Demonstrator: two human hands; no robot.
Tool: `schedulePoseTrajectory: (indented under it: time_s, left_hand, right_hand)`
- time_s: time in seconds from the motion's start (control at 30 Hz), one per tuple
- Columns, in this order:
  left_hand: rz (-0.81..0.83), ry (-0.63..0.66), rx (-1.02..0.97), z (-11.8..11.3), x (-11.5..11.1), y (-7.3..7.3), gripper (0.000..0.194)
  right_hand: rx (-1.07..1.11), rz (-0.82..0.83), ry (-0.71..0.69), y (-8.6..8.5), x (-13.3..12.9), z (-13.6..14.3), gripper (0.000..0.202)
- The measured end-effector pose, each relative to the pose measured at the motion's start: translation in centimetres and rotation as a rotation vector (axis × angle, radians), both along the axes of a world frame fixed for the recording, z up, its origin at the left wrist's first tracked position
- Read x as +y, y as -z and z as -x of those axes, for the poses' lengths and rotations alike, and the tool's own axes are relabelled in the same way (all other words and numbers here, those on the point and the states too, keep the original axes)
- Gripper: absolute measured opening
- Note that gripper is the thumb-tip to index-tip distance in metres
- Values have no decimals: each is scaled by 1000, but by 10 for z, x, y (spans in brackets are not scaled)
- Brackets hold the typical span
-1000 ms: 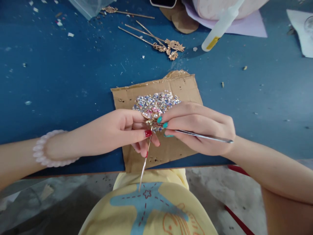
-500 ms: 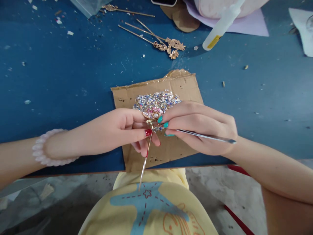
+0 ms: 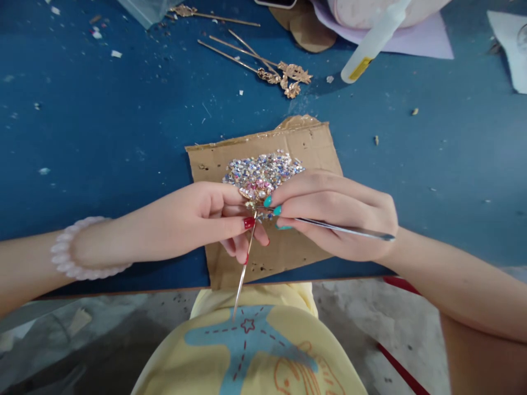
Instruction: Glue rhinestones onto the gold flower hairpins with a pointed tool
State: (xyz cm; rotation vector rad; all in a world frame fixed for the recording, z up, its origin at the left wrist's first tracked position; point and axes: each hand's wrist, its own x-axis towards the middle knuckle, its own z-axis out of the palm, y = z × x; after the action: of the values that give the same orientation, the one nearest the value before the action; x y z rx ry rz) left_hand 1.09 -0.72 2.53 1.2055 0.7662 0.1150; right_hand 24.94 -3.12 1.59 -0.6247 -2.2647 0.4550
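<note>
My left hand (image 3: 214, 219), its fingers closed, holds a gold hairpin (image 3: 244, 269) near its decorated head. The pin's long stem slants down toward my yellow shirt, and pink stones and a pearl show on the head. In my right hand (image 3: 337, 214) is a pair of silver tweezers (image 3: 346, 229), pinched between thumb and fingers. The tips of the tweezers are at the hairpin's head, partly hidden by my fingertips. Under and beyond both hands, a heap of small glittering rhinestones (image 3: 259, 167) lies on a piece of cardboard (image 3: 319, 148).
Several gold hairpins (image 3: 267, 68) lie farther back on the blue table (image 3: 123, 126). A white bottle with a yellow label (image 3: 373, 44) stands at the back right, near lilac paper (image 3: 432, 41). A clear plastic bag (image 3: 148, 11) is at the back left. Small scraps dot the tabletop.
Both hands keep their grips, with the tweezers still at the hairpin's head. Only a very slight shift to the left shows.
</note>
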Motion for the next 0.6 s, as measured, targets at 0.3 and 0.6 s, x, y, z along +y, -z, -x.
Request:
schedulePoseTrajectory:
  time_s: [0.3,0.6]
  left_hand:
    - [-8,6,-8,0,2,-1,16]
    - [-35,0,-17,-1,1,-3,16]
  right_hand:
    - [17,-3,2,0,1,1,6]
    - [32,10,19,-2,-1,-1,10]
